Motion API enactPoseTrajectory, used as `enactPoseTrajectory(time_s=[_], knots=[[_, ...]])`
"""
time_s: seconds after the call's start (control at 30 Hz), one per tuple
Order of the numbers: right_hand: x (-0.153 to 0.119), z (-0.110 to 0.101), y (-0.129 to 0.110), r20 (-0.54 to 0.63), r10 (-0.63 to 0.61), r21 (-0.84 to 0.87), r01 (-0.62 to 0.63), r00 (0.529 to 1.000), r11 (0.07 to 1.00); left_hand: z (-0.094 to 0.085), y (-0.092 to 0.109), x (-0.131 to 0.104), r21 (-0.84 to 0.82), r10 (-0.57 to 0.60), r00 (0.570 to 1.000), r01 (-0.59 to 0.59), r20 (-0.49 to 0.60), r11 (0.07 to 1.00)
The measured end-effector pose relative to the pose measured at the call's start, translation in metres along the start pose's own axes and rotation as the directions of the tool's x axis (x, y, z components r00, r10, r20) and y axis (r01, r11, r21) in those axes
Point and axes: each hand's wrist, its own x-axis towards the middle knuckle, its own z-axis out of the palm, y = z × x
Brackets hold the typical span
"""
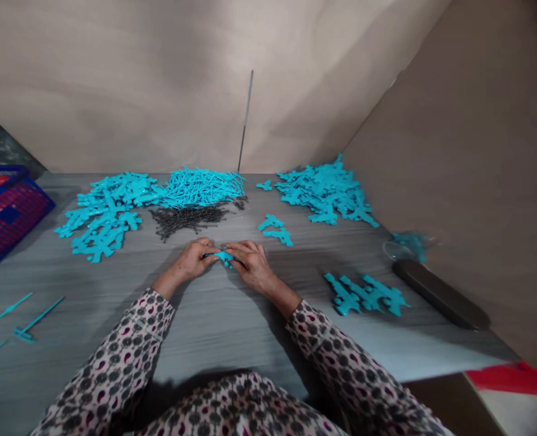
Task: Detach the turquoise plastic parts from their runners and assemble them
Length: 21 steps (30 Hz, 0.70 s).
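Note:
A small turquoise plastic piece [225,257] is held between my two hands, just above or on the grey table. My left hand [193,259] is closed in a pinch at its left end, where a thin dark bit, perhaps a pin, shows by the fingertips. From the other side, the thumb and fingers of my right hand [251,264] grip the same piece. Fingers cover much of it, so its full shape is hidden. Beyond my hands lies a heap of thin dark pins [186,219], with a pile of thin turquoise sticks [202,186] behind it.
Branching turquoise pieces form heaps at left [109,212] and right [325,191]. Three joined-looking pieces [367,295] lie by my right forearm, near a dark long case [441,295]. A blue basket [16,221] stands far left. Wooden panels [159,85] rise behind and right.

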Motion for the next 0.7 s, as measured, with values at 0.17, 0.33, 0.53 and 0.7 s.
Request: enactPoseTrajectory(time_s=[0.17, 0.33, 0.53, 0.7], knots=[[0.0001, 0.0039, 0.0001, -0.072, -0.005, 0.024, 0.006, 0.997, 1.000, 0.0010, 0.0010, 0.0005, 0.003, -0.005, 1.000, 0.005, -0.005, 1.000], [-0.0005, 0.0052, -0.0032, -0.067, -0.083, 0.026, 0.085, 0.994, 0.996, 0.0007, 0.0018, 0.0021, 0.002, -0.056, 0.998, 0.056, 0.021, 0.998], [0.0008, 0.0086, -0.0027, -0.047, -0.074, 0.118, 0.079, 0.996, 0.990, 0.0002, 0.0023, 0.0033, 0.024, -0.090, 0.995, 0.089, 0.043, 0.996], [0.0036, 0.0096, -0.0031, -0.038, -0.028, 0.154, 0.033, 0.999, 0.988, -0.0007, 0.0037, 0.0031, 0.012, -0.101, 0.993, 0.101, 0.056, 0.995]])
